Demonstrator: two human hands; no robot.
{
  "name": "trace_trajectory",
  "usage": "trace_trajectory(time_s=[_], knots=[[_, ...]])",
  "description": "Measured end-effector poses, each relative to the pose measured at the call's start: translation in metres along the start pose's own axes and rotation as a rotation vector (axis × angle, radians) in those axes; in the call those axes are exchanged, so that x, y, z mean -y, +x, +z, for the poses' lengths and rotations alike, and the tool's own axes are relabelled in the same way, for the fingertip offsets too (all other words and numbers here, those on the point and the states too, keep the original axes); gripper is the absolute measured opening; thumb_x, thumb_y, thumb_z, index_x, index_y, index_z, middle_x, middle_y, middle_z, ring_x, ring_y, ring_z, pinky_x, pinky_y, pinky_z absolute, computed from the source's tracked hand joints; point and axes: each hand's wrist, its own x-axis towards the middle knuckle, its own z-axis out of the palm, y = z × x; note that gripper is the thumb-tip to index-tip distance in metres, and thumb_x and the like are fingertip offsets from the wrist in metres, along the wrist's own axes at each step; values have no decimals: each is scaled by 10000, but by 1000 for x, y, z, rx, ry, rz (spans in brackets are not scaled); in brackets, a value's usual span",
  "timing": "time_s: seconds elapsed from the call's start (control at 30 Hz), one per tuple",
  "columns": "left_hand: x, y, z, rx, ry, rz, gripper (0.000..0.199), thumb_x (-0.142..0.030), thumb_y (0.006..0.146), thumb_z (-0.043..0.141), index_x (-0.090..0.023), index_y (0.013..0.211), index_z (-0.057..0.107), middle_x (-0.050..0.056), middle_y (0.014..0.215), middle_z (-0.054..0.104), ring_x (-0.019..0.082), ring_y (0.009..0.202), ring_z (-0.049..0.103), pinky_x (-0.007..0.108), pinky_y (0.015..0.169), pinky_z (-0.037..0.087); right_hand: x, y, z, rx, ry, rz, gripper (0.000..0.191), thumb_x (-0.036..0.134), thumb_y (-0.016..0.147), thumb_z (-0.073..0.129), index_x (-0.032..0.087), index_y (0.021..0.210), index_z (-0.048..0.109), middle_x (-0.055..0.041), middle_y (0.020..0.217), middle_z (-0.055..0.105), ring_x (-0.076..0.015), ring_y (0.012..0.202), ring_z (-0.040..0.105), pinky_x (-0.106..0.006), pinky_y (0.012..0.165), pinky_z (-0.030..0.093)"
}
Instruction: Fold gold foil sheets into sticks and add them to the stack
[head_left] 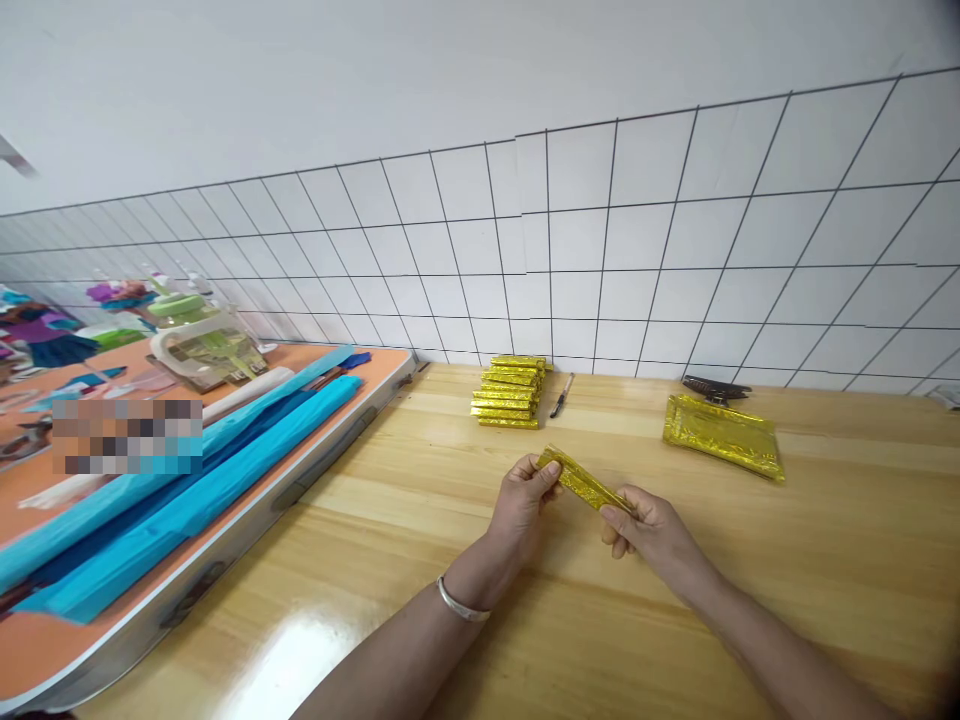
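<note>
A narrow folded strip of shiny gold foil (586, 486) is stretched between my two hands above the wooden table. My left hand (525, 492) pinches its upper left end, and my right hand (643, 522) pinches the lower right end. Beyond my hands, near the wall, lies a row of similar folded gold strips (510, 393). A pen (560, 397) rests just to the right of that row. Farther right, a flat stack of gold foil sheets (721, 435) lies with a black clip (716, 389) at its back edge.
On the left, an orange-topped table (26, 640) with a pale rim holds long blue paper rolls (217, 500), a clear container (217, 350) and crafted figures. The wooden table (420, 500) meets a white tiled wall (577, 260) at the back.
</note>
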Motion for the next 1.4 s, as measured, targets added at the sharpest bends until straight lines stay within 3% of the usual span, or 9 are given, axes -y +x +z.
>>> trace_trajectory(time_s=[0.23,0.43,0.63,0.8,1.07,1.2,1.4], knots=[[-2,6,-6,-13,-40,-18,333,-368,637,766,-138,787,577,-22,694,568,56,578,514,168,559,397,-3,3,-8,-19,23,-27,328,507,810,500,181,823,534,-13,745,637,-109,571,564,-232,528,390],[0,6,-6,5,-68,-10,310,-360,667,748,-134,743,550,-25,623,552,58,559,509,171,560,395,-1,5,-17,-74,-20,38,419,584,729,545,180,841,570,-31,719,649,-115,523,556,-238,487,392],[5,8,-6,-20,-117,-25,337,-373,660,753,-137,789,552,-26,688,546,52,563,502,175,548,392,-6,8,-18,-35,-70,100,421,602,715,536,182,729,562,-15,660,630,-115,507,544,-227,451,371],[6,6,-4,-30,-163,-33,320,-357,666,755,-139,788,555,-29,680,531,52,580,496,166,547,384,-10,9,-18,-90,-194,3,360,544,794,484,199,690,503,29,588,546,-108,495,487,-231,482,365],[23,-17,19,136,-69,-141,287,-328,675,748,-105,799,617,22,690,578,78,578,489,203,573,371,-16,8,-2,-40,-154,-20,325,515,829,451,210,725,492,44,573,489,-113,497,456,-239,497,377],[19,-18,20,118,-19,-100,287,-344,662,752,-107,744,612,5,637,564,68,533,455,203,545,338,-12,4,0,-8,-152,-30,329,519,835,444,210,735,502,42,586,493,-117,519,467,-241,520,385],[7,-4,6,7,8,-22,300,-351,658,751,-129,802,610,-12,706,563,55,549,455,192,557,348,-12,5,-7,-29,-159,-16,336,530,824,453,210,729,488,43,580,489,-115,510,466,-236,511,380]])
